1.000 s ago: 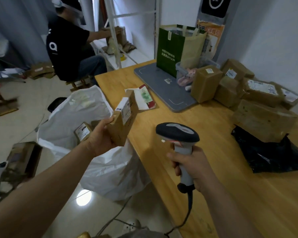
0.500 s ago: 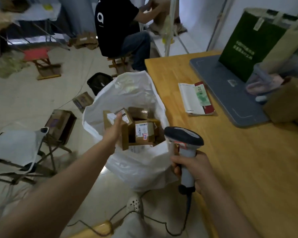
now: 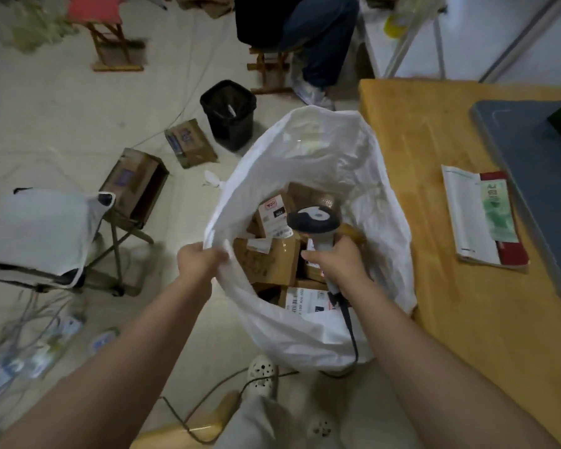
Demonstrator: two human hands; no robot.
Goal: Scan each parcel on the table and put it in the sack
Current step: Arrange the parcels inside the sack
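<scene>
left hand point(image 3: 201, 264): at the near left rim of the sack, fingers curled and pinching a fold of the white plastic, holding the mouth open; it carries no parcel.

sack point(image 3: 321, 150): stands on the floor against the left edge of the desk; the long axis of its open mouth runs away from the person, along that edge.

parcels point(image 3: 269, 262): brown boxes heaped inside the sack, labels facing several ways, one white label showing at the near side.

scanner point(image 3: 314, 218): head poised over the sack mouth, cable trailing down over the near rim.

right hand point(image 3: 337, 262): wrapped round the scanner handle, just left of the desk edge.

desk point(image 3: 460, 319): right of the sack; its visible part shows no parcel (any left to scan lie outside the view).

booklet point(image 3: 480, 218) and grey mat point(image 3: 531, 196): toward the desk's far right.

relation for the coming move: the desk lies to the right, so the right hand is nearer, but it is taken up by the scanner; the left hand would likely have to let go of the rim and cross over.

change: half a second ago the left hand was inside the mouth with a small box; the box now sits in the heap, the hand is on the rim, and the scanner has come from the desk edge to over the sack.
</scene>
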